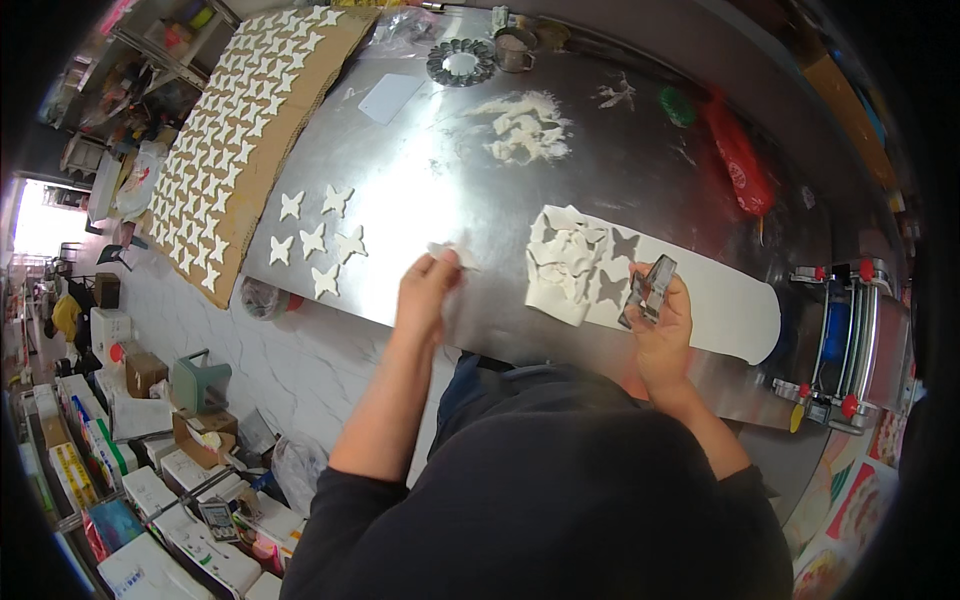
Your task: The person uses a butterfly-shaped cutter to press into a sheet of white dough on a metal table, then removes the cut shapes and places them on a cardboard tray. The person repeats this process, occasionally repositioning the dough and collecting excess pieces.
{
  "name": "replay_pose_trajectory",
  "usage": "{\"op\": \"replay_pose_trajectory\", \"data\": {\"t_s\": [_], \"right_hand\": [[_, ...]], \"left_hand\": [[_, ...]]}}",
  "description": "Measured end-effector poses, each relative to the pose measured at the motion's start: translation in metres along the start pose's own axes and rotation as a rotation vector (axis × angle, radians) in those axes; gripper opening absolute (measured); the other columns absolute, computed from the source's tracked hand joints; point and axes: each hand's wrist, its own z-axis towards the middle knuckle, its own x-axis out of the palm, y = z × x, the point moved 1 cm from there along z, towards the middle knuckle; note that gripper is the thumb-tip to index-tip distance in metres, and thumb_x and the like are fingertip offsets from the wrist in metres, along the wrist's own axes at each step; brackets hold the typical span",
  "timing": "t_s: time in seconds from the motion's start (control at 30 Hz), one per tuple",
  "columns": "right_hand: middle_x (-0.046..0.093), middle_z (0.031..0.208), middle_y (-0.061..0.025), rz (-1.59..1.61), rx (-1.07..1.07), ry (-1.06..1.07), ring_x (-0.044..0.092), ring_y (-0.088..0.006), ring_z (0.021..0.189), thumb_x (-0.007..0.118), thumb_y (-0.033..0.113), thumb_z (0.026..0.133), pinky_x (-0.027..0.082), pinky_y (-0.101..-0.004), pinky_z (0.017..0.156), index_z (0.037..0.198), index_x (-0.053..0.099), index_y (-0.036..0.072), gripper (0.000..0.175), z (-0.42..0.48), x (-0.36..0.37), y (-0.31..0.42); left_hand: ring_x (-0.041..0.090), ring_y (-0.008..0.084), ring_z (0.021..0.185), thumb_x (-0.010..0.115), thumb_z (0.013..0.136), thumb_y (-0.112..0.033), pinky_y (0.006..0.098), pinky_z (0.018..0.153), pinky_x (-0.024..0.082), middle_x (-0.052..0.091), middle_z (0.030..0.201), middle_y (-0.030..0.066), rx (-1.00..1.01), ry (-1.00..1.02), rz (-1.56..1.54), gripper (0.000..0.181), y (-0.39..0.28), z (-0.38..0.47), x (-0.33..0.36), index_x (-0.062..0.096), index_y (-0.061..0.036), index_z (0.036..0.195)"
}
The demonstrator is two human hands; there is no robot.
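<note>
My left hand (428, 291) pinches a butterfly-shaped white dough piece (459, 257) above the metal table, slightly blurred. A metal cutter (651, 291) is in the fingers of my right hand (663, 322), over the long rolled dough sheet (720, 304). Butterfly-shaped holes show in the sheet to the left of that hand. At the sheet's left end lies a crumpled, folded heap of dough (562, 259). Several cut butterfly pieces (313, 241) lie on the table left of my left hand. Many more rest in rows on a cardboard sheet (277, 142) at the far left.
Scattered flour (529, 127), a white scraper (391, 98), a fluted metal ring (460, 63) and a metal cup (514, 51) are toward the table's back. A red bag (739, 165) lies back right. A roller machine (847, 337) stands at the right end, a green stool (202, 381) lower left.
</note>
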Motion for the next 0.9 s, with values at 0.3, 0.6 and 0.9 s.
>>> {"op": "replay_pose_trajectory", "data": {"t_s": [0.3,0.6,0.9], "right_hand": [[0.055,0.119,-0.0048,-0.12,0.215,0.024,0.05,-0.0128,0.111,0.054,0.008,0.095,0.037,-0.0297,0.099,0.123,0.049,0.003,0.029,-0.015,0.019,-0.034],[0.055,0.114,-0.0052,-0.134,0.403,-0.262,0.052,-0.0141,0.106,0.057,0.005,0.093,0.044,-0.0284,0.091,0.127,0.045,-0.001,0.036,-0.018,0.011,-0.065],[0.06,0.109,-0.0123,-1.061,-0.206,0.007,0.057,-0.0299,0.102,0.074,0.017,0.077,0.046,-0.0382,0.088,0.109,0.066,0.004,0.035,0.159,0.054,-0.12]], "left_hand": [[0.064,0.0278,0.087,0.073,0.08,-0.024,0.0362,0.08,0.048,0.067,0.091,0.0151,0.189,-0.144,1.152,0.04,-0.015,0.12,-0.079,0.065,0.0057,0.105],[0.028,0.0341,0.141,0.056,0.09,-0.04,0.0475,0.113,0.024,0.032,0.151,0.0177,0.919,0.04,1.624,0.064,0.004,0.146,-0.046,0.043,-0.0046,0.141],[0.023,0.039,0.142,0.057,0.088,-0.042,0.0531,0.114,0.017,0.026,0.153,0.0224,0.825,0.239,1.434,0.071,0.03,0.098,-0.029,0.038,-0.0027,0.143]]}}
